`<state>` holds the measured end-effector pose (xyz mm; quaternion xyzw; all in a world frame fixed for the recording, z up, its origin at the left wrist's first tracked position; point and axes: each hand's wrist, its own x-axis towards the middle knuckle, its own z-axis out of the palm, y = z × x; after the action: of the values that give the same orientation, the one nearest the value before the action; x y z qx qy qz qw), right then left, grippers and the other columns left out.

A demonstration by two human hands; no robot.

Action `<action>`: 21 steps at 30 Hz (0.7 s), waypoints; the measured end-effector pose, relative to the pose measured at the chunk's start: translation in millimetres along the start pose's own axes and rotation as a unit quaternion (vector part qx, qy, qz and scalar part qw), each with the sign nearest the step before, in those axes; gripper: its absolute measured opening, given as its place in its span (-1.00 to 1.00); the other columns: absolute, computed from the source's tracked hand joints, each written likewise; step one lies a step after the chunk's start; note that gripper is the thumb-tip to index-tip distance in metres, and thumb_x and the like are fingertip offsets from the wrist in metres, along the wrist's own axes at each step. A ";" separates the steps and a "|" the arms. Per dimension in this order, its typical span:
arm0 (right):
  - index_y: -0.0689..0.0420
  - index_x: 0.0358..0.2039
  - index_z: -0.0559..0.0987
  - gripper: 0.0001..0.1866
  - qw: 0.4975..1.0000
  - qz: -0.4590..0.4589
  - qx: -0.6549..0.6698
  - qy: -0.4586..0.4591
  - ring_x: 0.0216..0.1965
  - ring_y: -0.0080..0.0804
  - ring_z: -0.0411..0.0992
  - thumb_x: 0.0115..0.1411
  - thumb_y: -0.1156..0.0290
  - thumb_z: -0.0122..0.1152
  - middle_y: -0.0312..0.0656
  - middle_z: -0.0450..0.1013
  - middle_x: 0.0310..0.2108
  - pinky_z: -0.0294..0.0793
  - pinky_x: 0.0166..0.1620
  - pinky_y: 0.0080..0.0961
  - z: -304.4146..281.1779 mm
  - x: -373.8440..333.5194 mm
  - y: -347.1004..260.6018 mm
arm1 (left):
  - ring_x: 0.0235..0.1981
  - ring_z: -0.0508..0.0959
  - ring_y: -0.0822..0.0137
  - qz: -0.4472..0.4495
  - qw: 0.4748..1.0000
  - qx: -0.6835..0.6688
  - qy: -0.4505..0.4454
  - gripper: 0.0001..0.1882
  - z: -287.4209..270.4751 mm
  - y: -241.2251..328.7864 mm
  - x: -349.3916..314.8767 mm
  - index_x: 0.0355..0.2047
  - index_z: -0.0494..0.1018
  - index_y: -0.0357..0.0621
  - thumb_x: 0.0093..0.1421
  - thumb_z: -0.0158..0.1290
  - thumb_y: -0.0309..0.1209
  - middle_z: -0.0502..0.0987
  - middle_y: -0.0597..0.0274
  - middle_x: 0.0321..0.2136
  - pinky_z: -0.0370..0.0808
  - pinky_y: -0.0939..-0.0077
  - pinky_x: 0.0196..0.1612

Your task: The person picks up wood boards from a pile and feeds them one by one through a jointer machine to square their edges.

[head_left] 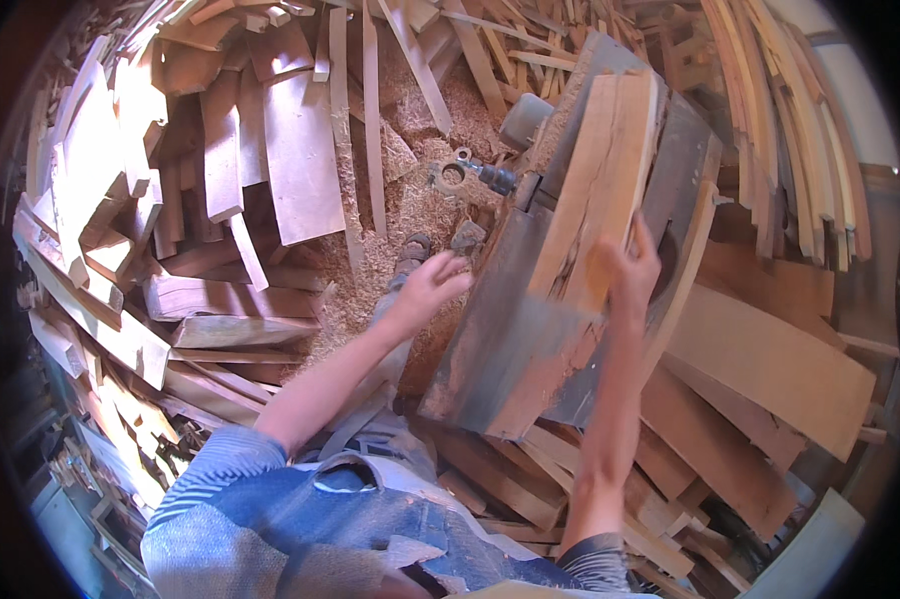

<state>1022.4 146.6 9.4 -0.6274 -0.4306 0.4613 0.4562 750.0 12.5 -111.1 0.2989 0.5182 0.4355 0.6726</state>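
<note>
A long, cracked wooden board (pixel 598 170) lies along the metal bed of a woodworking machine (pixel 495 329), which slants away from me. My right hand (pixel 631 268) is at the board's near right part, fingers bent against it and one finger pointing up along its edge. Blur smears the board's near end beside that hand. To the left of the machine, my left hand (pixel 432 292) hangs in the air, holding nothing, its fingers loosely apart.
Sawdust (pixel 370 285) covers the floor left of the machine, around a dark tool-like part with a ring (pixel 475 175). Stacked planks (pixel 305 160) crowd the left. Wide boards (pixel 769 359) and long strips (pixel 784 110) lie at right. A grey container (pixel 526 122) stands beside the machine.
</note>
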 end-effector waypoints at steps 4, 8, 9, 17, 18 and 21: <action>0.37 0.37 0.32 -0.14 0.999 0.042 0.020 -0.002 0.05 -0.37 0.52 0.03 0.52 0.41 -0.04 0.49 0.17 0.51 0.11 -0.45 -15.1 -174.3 -17.7 | 0.19 0.53 0.25 -0.104 0.965 -0.195 -0.143 -0.31 69.0 48.9 34.7 0.23 0.42 -0.18 0.36 0.07 0.13 0.54 0.03 0.17 0.45 0.28 0.26; 0.36 0.38 0.30 -0.10 0.999 0.000 -0.040 0.011 0.18 -0.22 0.46 0.01 0.51 0.44 0.06 0.41 0.27 0.43 0.23 -0.33 -40.9 -322.2 21.6 | 0.03 0.64 0.19 -0.202 0.897 -0.333 -0.208 -0.27 103.3 58.9 -27.0 0.27 0.40 -0.15 0.30 0.12 0.15 0.62 0.08 0.06 0.57 0.19 0.15; 0.36 0.39 0.29 -0.09 0.998 -0.008 -0.054 0.007 0.21 -0.17 0.44 0.01 0.49 0.45 0.08 0.39 0.28 0.41 0.25 -0.30 -43.3 -353.3 25.8 | 0.03 0.64 0.21 -0.186 0.914 -0.306 -0.191 -0.29 103.3 45.9 -52.1 0.25 0.42 -0.15 0.31 0.13 0.13 0.62 0.08 0.05 0.57 0.20 0.14; 0.27 0.37 0.33 -0.19 0.927 -0.092 -0.294 0.212 0.32 -0.10 0.34 0.14 0.43 0.47 0.08 0.33 0.34 0.28 0.38 -0.18 -159.2 -502.2 38.6 | 0.04 0.63 0.19 0.051 0.933 0.267 -0.235 -0.37 191.0 91.7 -203.1 0.19 0.47 -0.21 0.19 0.23 -0.12 0.63 0.06 0.01 0.55 0.26 0.12; 0.27 0.37 0.35 -0.20 0.893 -0.142 -0.347 0.248 0.32 -0.07 0.34 0.15 0.40 0.49 0.07 0.34 0.33 0.26 0.39 -0.17 -166.9 -509.4 12.1 | -0.01 0.65 0.10 0.115 0.917 0.304 -0.230 -0.39 196.6 93.1 -220.6 0.09 0.52 -0.23 0.08 0.27 -0.13 0.66 0.01 -0.06 0.55 0.25 0.07; 0.30 0.33 0.37 -0.18 0.780 -0.189 -0.466 0.373 0.36 0.03 0.27 0.11 0.36 0.52 0.07 0.34 0.33 0.23 0.39 -0.06 -195.9 -554.2 -12.3 | -0.06 0.65 0.00 0.225 0.725 0.550 -0.347 -0.44 244.5 92.5 -253.2 -0.07 0.56 -0.19 -0.04 0.36 -0.14 0.66 0.01 -0.13 0.57 0.18 0.03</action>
<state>1098.4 -417.8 155.4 -0.7925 -0.4993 -0.1606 0.3111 937.5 -161.4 148.0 0.8550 0.3142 0.0784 0.4050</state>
